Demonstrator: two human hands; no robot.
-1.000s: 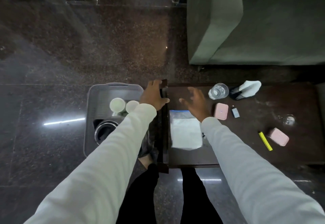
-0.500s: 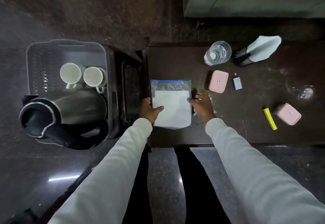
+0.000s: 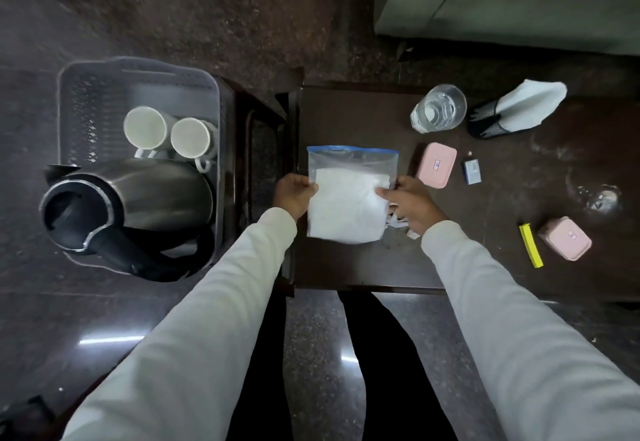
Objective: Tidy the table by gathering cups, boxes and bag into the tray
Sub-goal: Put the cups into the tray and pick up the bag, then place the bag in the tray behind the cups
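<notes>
At the far left a grey tray (image 3: 138, 73) with perforated walls sits on a dark stand beside the table. Inside it a steel kettle (image 3: 138, 198) with a black lid and handle fills the near half, and two white cups (image 3: 147, 128) (image 3: 191, 138) stand side by side just behind it, open mouths up, touching each other.

On the dark table (image 3: 346, 115), near its left edge, a clear zip bag (image 3: 348, 205) with a blue seal strip lies flat, white contents inside. The left hand (image 3: 294, 195) grips the bag's left edge, fingers curled closed with the thumb pressed on top of the plastic. The right hand (image 3: 410, 203) pinches the bag's right edge, thumb on top and fingers bent under or beside it; some crumpled white scraps lie just under that palm. Both sleeves are pale and long.

Just right of the bag rests a pink box (image 3: 435, 164), and beyond it a small blue-grey item (image 3: 472, 171). Behind them stands a clear glass (image 3: 439, 108) and a black mesh holder with white napkins (image 3: 519, 108), tipped on its side. Toward the right, a yellow strip (image 3: 531, 245) lies just beside a second pink box (image 3: 565, 238).
</notes>
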